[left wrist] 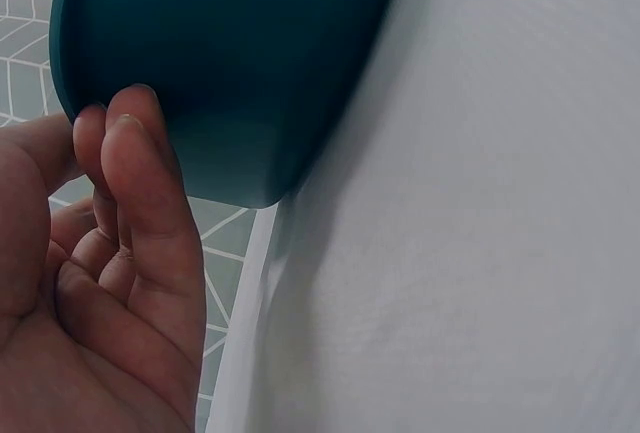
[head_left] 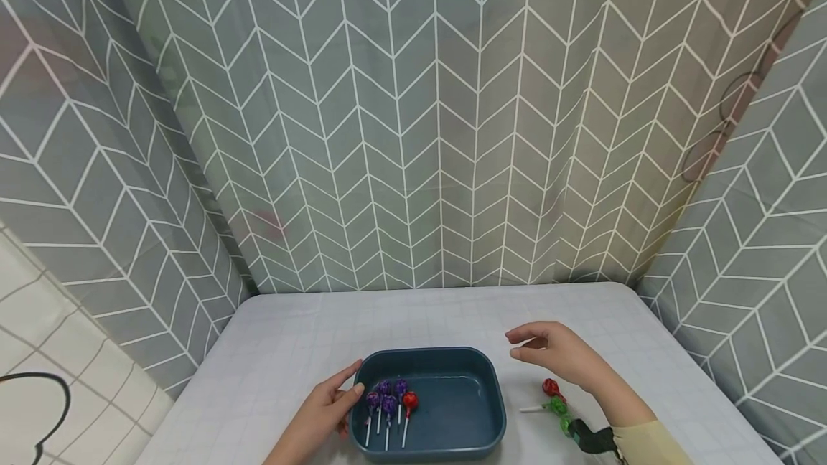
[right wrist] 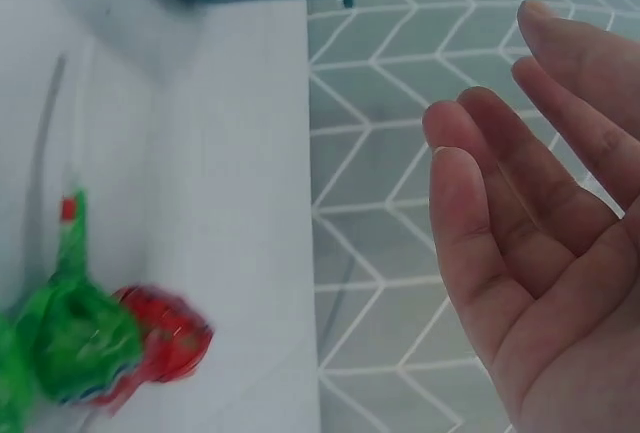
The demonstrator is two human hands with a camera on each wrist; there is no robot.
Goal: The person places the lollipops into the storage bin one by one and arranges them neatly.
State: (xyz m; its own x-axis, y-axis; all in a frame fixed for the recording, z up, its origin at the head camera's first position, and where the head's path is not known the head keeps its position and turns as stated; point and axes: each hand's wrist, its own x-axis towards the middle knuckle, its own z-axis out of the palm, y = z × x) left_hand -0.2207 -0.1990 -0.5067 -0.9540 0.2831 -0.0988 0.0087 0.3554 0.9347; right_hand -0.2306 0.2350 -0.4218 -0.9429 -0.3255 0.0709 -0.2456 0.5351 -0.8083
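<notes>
A dark blue rectangular tray point(head_left: 452, 443) stands at the front of the table. Along its left side my left hand point(head_left: 321, 407) grips the rim; the left wrist view has fingertips point(left wrist: 140, 168) against the outer wall. Inside the tray's left part lie several purple lollipops point(head_left: 388, 404) and a red lollipop point(head_left: 410, 400), sticks pointing toward me. Off to the tray's right, my right hand point(head_left: 549, 350) hovers over the table with loosely bent fingers and holds nothing. Nearer me, below that hand, lie green lollipops point(head_left: 555, 405) and another red lollipop point(head_left: 550, 387), partly hidden by the forearm.
A white cloth point(head_left: 310, 329) covers the table. Grey curtains with a white chevron pattern point(head_left: 413, 128) hang behind it and at both sides. A black strap point(head_left: 591, 438) is around the right wrist. White tiled surface point(head_left: 58, 336) shows at the lower left.
</notes>
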